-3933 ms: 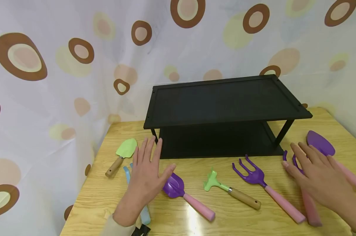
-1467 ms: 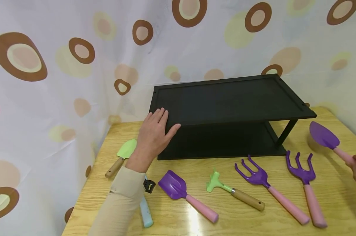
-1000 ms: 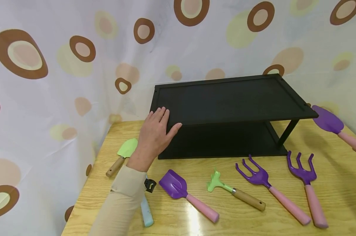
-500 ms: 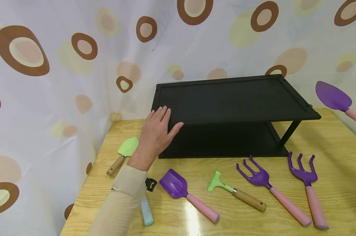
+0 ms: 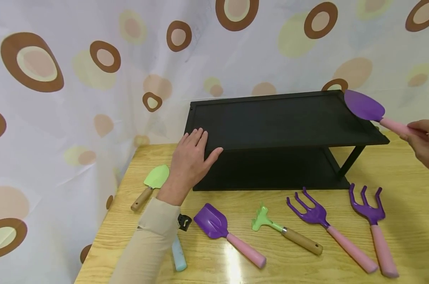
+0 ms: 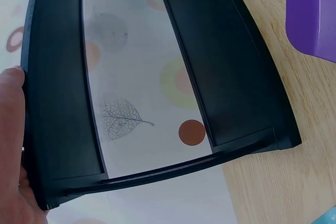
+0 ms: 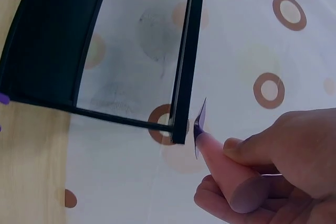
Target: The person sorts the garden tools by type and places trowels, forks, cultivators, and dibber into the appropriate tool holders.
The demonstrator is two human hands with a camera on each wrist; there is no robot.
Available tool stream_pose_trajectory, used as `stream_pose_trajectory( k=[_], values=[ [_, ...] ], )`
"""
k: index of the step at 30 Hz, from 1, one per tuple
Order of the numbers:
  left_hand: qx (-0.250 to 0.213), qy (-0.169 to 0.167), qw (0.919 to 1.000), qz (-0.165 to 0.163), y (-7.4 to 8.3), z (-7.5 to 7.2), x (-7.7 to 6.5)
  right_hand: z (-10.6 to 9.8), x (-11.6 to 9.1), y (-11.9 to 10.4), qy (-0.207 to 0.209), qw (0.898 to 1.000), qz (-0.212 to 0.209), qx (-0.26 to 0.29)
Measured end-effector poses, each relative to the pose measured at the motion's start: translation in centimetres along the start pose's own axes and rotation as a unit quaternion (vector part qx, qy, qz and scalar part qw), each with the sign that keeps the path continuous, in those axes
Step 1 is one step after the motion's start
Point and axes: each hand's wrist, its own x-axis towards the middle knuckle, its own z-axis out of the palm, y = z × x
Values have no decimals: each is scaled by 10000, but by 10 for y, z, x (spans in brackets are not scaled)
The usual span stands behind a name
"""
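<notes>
In the head view my left hand (image 5: 190, 161) rests on the near left corner of a black two-tier rack (image 5: 271, 122), fingers laid over its top and thumb at the front edge. My right hand (image 5: 425, 142) grips the pink handle of a purple hand trowel (image 5: 364, 105), held up at the rack's right end; its blade overlaps the top shelf's far right corner. From the right wrist, the trowel (image 7: 223, 169) appears nearly end-on beside the rack's top edge (image 7: 188, 61), its handle between thumb and fingers. In the left wrist view, the rack's side (image 6: 60, 77) fills the middle.
In front of the rack lie a purple shovel (image 5: 211, 221), a green-headed rake (image 5: 261, 219) with a wooden handle and two purple forks (image 5: 314, 215) (image 5: 368, 211). A green trowel (image 5: 157, 176) and a pale blue handle (image 5: 179, 256) lie left, the latter partly under my forearm. A patterned curtain (image 5: 235, 59) hangs behind.
My left hand went from hovering over the table onto the rack's corner and stays there. My right hand picked up the purple trowel, raised it, then brought it left over the rack's right end.
</notes>
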Motion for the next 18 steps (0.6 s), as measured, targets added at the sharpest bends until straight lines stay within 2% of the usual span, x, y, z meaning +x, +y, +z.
stream_pose_trajectory(
  k=[1,4,9,13,18],
  values=[
    [9,5,10000,-1,0,1,0,-5,5,-16,-304,9989,149,-313],
    [2,26,10000,-12,0,1,0,-9,15,-38,-793,9930,149,-862],
    [-16,73,10000,-33,1,2,-1,-6,30,-55,-1348,9782,-8,-1578],
    [6,126,9999,-56,1,3,-1,0,39,-60,-1617,9719,-56,-1712],
    [-4,140,9999,-74,1,3,0,8,47,-67,-1750,9715,-51,-1600]
  ],
)
